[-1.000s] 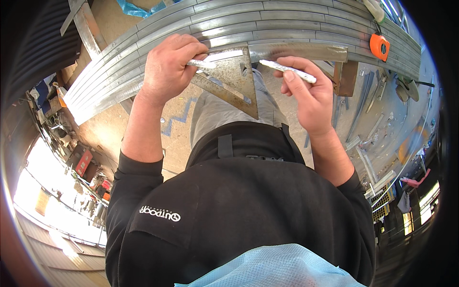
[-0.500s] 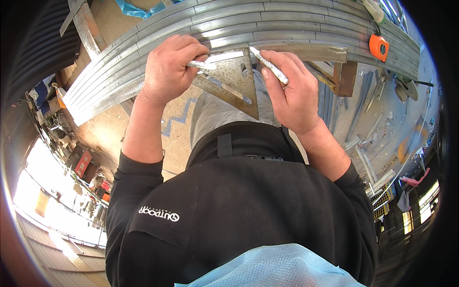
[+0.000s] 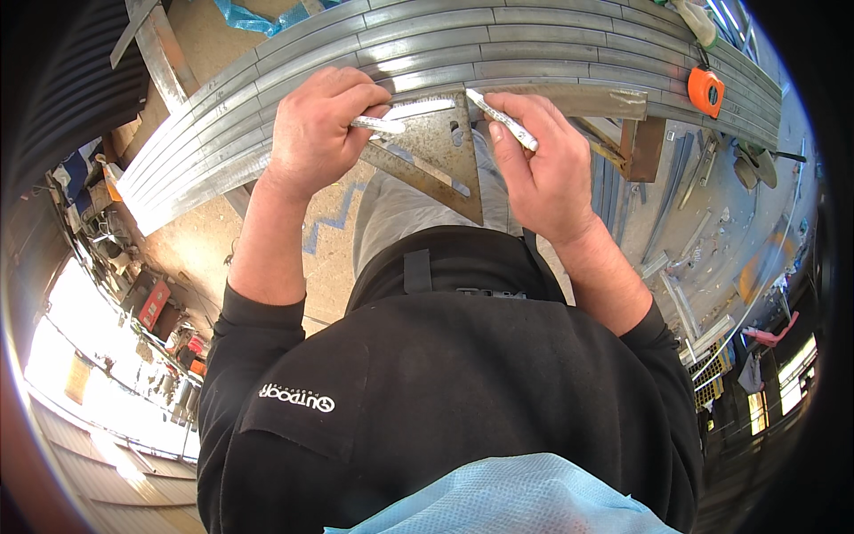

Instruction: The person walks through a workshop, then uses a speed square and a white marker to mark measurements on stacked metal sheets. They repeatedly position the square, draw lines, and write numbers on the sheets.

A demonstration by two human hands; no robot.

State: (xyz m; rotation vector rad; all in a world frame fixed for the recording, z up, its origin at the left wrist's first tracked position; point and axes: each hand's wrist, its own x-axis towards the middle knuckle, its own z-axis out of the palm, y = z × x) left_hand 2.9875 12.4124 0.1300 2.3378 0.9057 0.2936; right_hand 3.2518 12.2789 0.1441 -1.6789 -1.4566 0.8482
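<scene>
A rusty metal set square [image 3: 436,147] lies with its straight edge along the near side of a row of grey metal bars [image 3: 409,64]; its pointed end reaches toward my lap. My left hand [image 3: 322,129] is closed at the square's left end, pinching a short white printed piece like a marker cap [image 3: 381,125], which juts out over the square. Between the fingers of my right hand [image 3: 547,160] is a white marker pen [image 3: 509,123]. The pen's tip is at the square's upper right corner, by the bars. Whether it touches the metal, I cannot tell.
An orange tape measure [image 3: 705,91] rests on the bars at the right, beside a pale glove-like item [image 3: 694,22]. A rusty steel section [image 3: 642,149] stands under the right side. Steel strips and scraps [image 3: 680,191] lie on the floor at right; blue plastic wrap [image 3: 253,20] is at the far left.
</scene>
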